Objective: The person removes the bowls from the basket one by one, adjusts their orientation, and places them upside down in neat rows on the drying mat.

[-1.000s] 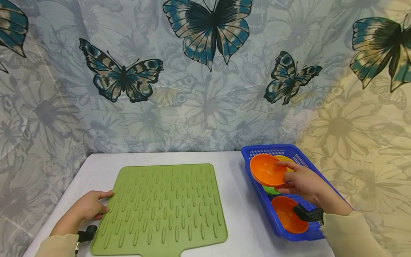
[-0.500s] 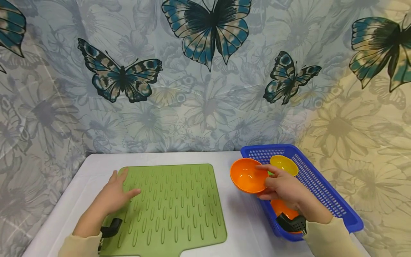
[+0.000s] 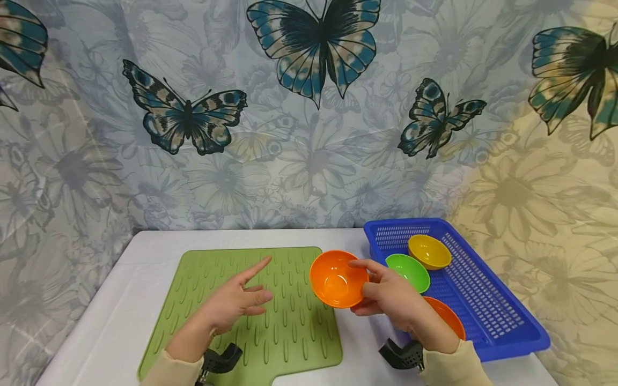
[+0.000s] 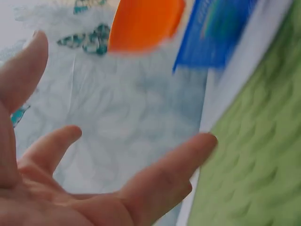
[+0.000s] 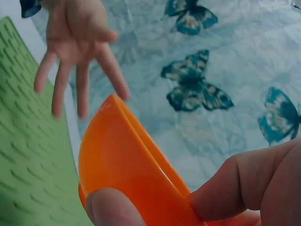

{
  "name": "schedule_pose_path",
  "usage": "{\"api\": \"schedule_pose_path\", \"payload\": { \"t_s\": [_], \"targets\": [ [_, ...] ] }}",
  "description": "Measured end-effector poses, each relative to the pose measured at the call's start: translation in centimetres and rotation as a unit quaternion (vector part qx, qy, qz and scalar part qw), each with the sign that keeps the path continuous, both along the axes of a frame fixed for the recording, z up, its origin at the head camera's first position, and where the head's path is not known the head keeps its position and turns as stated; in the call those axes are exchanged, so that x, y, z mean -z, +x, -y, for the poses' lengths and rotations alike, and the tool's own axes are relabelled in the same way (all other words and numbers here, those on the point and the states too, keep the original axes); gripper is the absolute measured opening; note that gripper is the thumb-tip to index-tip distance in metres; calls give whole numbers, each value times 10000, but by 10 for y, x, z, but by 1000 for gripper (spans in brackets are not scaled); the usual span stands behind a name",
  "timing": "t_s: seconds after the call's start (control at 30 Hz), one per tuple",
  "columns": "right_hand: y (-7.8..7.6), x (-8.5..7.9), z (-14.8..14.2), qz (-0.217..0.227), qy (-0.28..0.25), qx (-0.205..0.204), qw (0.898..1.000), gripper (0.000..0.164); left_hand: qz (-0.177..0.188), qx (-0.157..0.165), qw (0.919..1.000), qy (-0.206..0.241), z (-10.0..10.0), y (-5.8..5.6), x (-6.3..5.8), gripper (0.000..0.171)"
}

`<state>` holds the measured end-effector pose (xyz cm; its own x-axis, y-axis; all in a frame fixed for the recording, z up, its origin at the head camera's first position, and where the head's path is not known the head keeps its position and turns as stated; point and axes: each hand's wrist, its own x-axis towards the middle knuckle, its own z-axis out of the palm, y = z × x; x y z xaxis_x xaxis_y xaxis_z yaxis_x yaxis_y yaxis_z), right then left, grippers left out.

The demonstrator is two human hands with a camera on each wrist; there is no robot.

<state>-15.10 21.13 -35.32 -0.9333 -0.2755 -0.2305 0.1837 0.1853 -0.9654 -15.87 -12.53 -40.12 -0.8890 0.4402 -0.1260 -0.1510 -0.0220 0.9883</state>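
An orange bowl (image 3: 333,279) is held up off the table between the green mat and the blue basket. My right hand (image 3: 393,295) pinches its right rim, with fingers on both sides of the wall, as the right wrist view also shows for the bowl (image 5: 127,165). My left hand (image 3: 232,305) hovers over the green mat (image 3: 299,332) with fingers spread, holding nothing. In the left wrist view a gap separates the left hand (image 4: 108,188) from the orange bowl (image 4: 146,23).
At the right stands a blue basket (image 3: 507,300) with a yellow bowl (image 3: 429,252), a green bowl (image 3: 409,272) and a second orange bowl (image 3: 446,317), partly hidden by my right arm. A butterfly-patterned cloth (image 3: 314,177) hangs behind the white table (image 3: 111,300).
The right hand has carried the orange bowl left, out of the basket area. The left hand has let go of the mat's left edge and moved right above the mat.
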Motion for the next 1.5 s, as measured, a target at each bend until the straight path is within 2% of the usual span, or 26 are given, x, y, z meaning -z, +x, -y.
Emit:
{"api": "schedule_pose_path", "payload": {
  "t_s": [0.07, 0.17, 0.43, 0.67, 1.07, 1.23, 1.3, 1.4, 1.43, 1.5],
  "targets": [
    [2, 3, 8, -3, -26, -99, 9999, 58, 247, 158, 9974, 660, -11, 2, 2, 77],
    [5, 6, 19, 39, -57, -199, 9998, 58, 504, 253, 9906, 1246, -22, 5, 5, 73],
    [10, 13, 32, 52, -179, -351, 9992, 58, 1161, 493, 9682, 2158, -35, 6, 8, 77],
    [11, 16, 38, 19, -165, -423, 9990, 58, 1437, 576, 9555, 2511, -36, 6, 10, 75],
    [13, 15, 42, -39, -246, -623, 9977, 61, 1606, 725, 9446, 2768, -36, 7, 15, 65],
    [13, 14, 40, -49, -314, -677, 9972, 61, 1562, 621, 9473, 2727, -36, 6, 17, 66],
    [13, 12, 38, -135, -288, -579, 9978, 60, 1508, 442, 9518, 2633, -35, 6, 17, 66],
    [14, 10, 33, -257, -319, -209, 9989, 61, 1343, 103, 9620, 2374, -33, 7, 16, 66],
    [15, 9, 30, -165, -502, -123, 9985, 62, 1264, -14, 9660, 2255, -32, 7, 16, 67],
    [14, 10, 24, 226, -1213, -117, 9923, 63, 1045, -225, 9746, 1967, -31, 7, 15, 67]
  ]
}}
